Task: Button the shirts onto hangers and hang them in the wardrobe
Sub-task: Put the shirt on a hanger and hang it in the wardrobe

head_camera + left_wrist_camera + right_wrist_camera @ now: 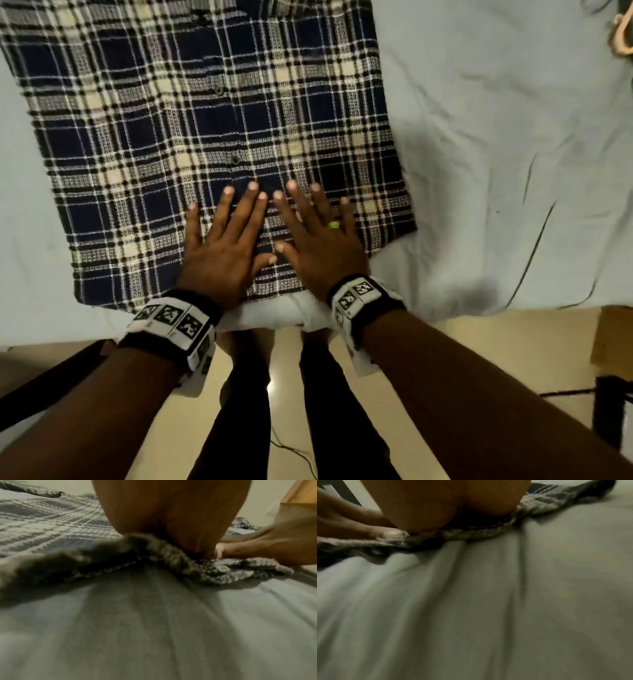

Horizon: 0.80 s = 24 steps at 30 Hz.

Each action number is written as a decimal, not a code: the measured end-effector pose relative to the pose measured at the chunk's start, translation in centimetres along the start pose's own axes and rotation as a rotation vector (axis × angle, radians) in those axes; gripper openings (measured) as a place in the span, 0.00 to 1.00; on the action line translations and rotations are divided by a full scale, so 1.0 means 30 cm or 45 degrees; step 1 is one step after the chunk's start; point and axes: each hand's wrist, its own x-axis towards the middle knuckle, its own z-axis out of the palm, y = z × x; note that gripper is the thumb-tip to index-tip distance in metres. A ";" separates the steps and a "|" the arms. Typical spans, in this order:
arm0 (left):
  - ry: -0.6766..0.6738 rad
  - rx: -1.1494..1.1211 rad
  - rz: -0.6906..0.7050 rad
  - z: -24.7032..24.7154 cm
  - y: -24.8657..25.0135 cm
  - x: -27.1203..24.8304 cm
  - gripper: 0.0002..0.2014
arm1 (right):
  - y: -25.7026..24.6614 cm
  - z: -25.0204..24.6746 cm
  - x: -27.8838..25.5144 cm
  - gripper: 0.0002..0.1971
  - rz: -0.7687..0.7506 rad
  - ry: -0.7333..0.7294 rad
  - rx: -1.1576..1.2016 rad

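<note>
A navy, cream and black plaid shirt (pixel 178 120) lies flat, front up, on a pale bedsheet (pixel 496 154). Dark buttons run down its middle placket (pixel 235 159). Both hands press flat on the shirt's lower hem area, side by side, fingers straight and spread. My left hand (pixel 226 236) is left of the placket, and my right hand (pixel 318 233), wearing a ring, is just right of it; the thumbs nearly touch. In the left wrist view the palm (pixel 171 513) rests on the rumpled hem (pixel 154 555). The right wrist view shows the palm (pixel 445 504) on the hem (pixel 471 534).
A pale hanger end (pixel 620 37) shows at the top right corner of the bed. The bed's near edge (pixel 274 318) is at my wrists, with tiled floor (pixel 191 394) and my dark-trousered legs (pixel 318 411) below. A brown box (pixel 613 335) sits at the right.
</note>
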 end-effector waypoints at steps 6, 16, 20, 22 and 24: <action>-0.048 0.103 -0.027 0.005 -0.004 0.000 0.47 | 0.256 -0.024 -0.192 0.40 0.690 -0.089 0.131; -0.167 0.083 -0.095 -0.010 -0.021 -0.003 0.60 | 0.001 -0.099 0.175 0.40 0.012 0.013 0.067; -0.232 0.056 -0.130 -0.065 -0.014 -0.012 0.63 | 0.242 -0.075 0.015 0.38 0.429 -0.028 0.125; -0.186 0.039 -0.110 -0.132 -0.017 0.003 0.58 | 0.263 -0.112 -0.012 0.40 0.584 -0.062 0.168; 0.017 -0.044 -0.045 -0.201 -0.028 0.056 0.41 | 0.202 -0.167 0.067 0.41 0.555 0.022 0.191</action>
